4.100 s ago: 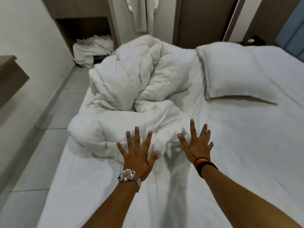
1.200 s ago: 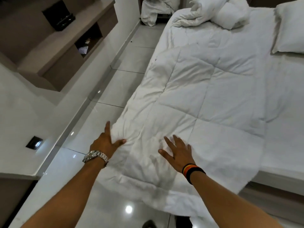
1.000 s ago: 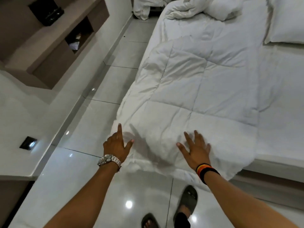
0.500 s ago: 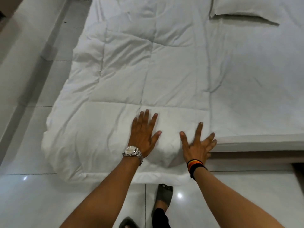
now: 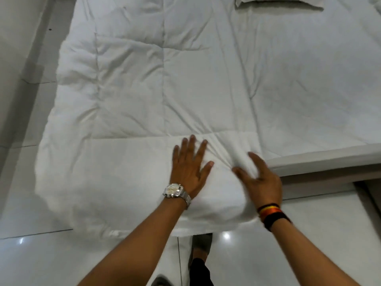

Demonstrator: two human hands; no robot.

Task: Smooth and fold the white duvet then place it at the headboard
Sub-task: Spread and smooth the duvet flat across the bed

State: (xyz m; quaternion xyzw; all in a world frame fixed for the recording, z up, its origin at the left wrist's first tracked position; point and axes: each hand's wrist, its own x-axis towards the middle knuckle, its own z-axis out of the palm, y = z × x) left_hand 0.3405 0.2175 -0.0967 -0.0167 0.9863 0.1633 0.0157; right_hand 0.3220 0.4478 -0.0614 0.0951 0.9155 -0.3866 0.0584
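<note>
1. Nearest, the person stands at the foot of the bed, one foot showing on the tiled floor just under the overhanging duvet.
2. The left hand lies flat on the duvet's near edge, fingers straight and spread, pressing down. It should hold that edge firm as an anchor.
3. The right hand, just to its right, is blurred; its fingers look apart and loosely bent over a bunched ridge at the duvet's near right corner. Whether it pinches the cloth cannot be told.
4. That ridge looks like the step in hand: the right hand would best sweep it out toward the right, away from the anchor.
5. Farther off, the duvet lies spread over the left part of the bed, its left side hanging past the mattress; shallow creases remain to smooth before folding.
6. Farthest, a pillow marks the headboard end.
</note>
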